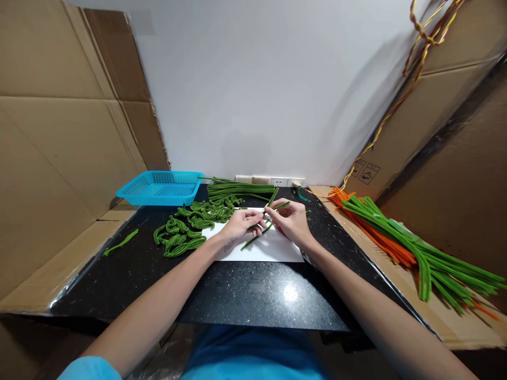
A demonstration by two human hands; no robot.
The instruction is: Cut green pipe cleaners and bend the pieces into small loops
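Note:
Above a white sheet (261,253), my left hand (243,224) and my right hand (293,219) meet, fingertips closed on a dark green pipe cleaner (273,197). Its ends stick out past my fingers to the upper right. Another green stem (250,244) slants down over the sheet below my hands; where it joins is hidden. Something red shows under my right palm, too covered to name. Left of the sheet lies a pile of looped and twisted green pipe cleaner pieces (184,240). Straight dark green pipe cleaners (240,190) lie bundled behind my hands.
A blue plastic basket (158,200) stands at the back left. Bright green pipe cleaners (412,245) and orange ones (390,248) lie on cardboard at right. A green strip (122,243) rests on the black tabletop (253,295). Twisted yellow wire (380,129) runs down to a wall socket (279,182).

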